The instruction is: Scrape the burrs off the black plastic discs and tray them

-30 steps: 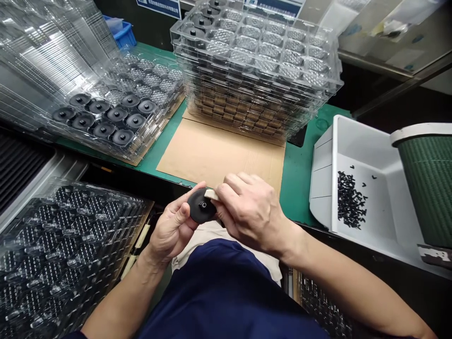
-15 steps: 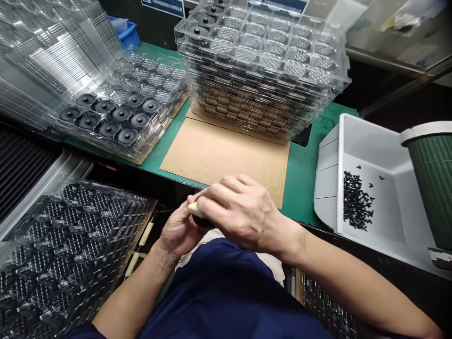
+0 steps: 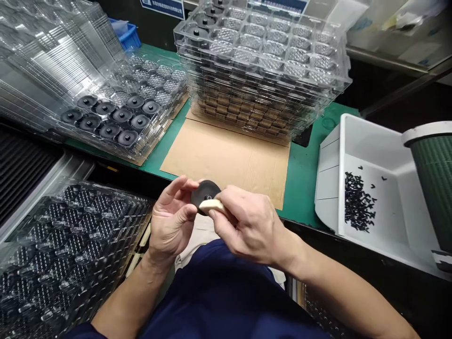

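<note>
My left hand (image 3: 173, 221) holds a round black rubber disc (image 3: 202, 195) upright between its thumb and fingertips, just above my lap. The disc has a small raised centre hub. My right hand (image 3: 250, 226) pinches a small beige block (image 3: 212, 205), perhaps a sponge or abrasive pad, and presses it against the disc's lower right face. The right hand's fingers hide part of the disc, and the block's far end is hidden behind them.
Stacked transparent trays hold black discs on a green mat, around a cardboard sheet (image 3: 226, 162). More trays (image 3: 70, 245) sit at lower left. To the right stand a white bin (image 3: 374, 197) of small black pieces and a green wastebasket (image 3: 432, 188).
My right hand has drawn back from covering the disc, so the disc's face and hub show again. The beige block now lies across the disc's lower edge.
</note>
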The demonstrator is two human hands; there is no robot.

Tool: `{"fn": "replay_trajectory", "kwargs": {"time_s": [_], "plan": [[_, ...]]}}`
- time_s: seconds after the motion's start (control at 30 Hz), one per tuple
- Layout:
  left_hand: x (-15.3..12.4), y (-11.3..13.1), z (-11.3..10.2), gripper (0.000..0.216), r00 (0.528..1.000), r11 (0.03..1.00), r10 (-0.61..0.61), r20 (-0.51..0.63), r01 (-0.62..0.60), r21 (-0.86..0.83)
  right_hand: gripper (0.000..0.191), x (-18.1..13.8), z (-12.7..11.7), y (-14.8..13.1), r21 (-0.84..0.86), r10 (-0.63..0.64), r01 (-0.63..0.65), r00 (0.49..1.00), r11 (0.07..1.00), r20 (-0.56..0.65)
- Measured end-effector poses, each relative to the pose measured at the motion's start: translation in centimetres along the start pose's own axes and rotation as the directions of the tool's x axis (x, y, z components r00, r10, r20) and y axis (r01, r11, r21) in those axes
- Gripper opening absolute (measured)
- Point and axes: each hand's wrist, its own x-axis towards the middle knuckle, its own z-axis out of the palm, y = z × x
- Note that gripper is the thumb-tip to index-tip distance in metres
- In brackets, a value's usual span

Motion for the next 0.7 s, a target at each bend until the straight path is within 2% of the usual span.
{"fn": "replay_trajectory", "kwargs": {"time_s": [0.1, 0.2, 0.33, 0.47, 0.6, 0.7], "plan": [[0.2, 0.2, -0.3, 0.049, 0.998, 0.998, -0.061, 0.002, 0.061, -0.010, 0.019, -0.7, 0.2, 1.0, -0.109, 0.004, 0.007, 0.995, 0.994, 0.101], [0.0, -0.5, -0.3, 0.050, 0.989, 0.989, -0.146, -0.012, 0.147, 0.030, 0.021, -1.1, 0.9, 1.8, -0.201, -0.012, 0.035, 0.993, 0.979, 0.116], [-0.1, -1.6, -0.1, 0.042, 0.974, 0.968, -0.187, -0.128, 0.204, 0.144, 0.023, -1.7, 1.4, 2.6, -0.346, -0.051, 0.077, 0.995, 0.935, 0.086], [0.2, -1.9, -0.1, 0.038, 0.956, 0.960, -0.187, -0.225, 0.227, 0.163, 0.023, -2.5, 1.3, 3.6, -0.426, -0.074, 0.117, 0.990, 0.897, 0.116], [0.4, -1.9, -0.3, 0.039, 0.949, 0.936, -0.236, -0.208, 0.280, 0.215, 0.025, -2.5, 0.5, 4.2, -0.509, -0.046, 0.093, 0.993, 0.856, 0.104], [0.1, -2.1, 0.0, 0.041, 0.929, 0.905, -0.327, -0.175, 0.361, 0.226, 0.030, -1.8, -0.1, 4.5, -0.551, -0.070, 0.120, 0.991, 0.826, 0.110]]}}
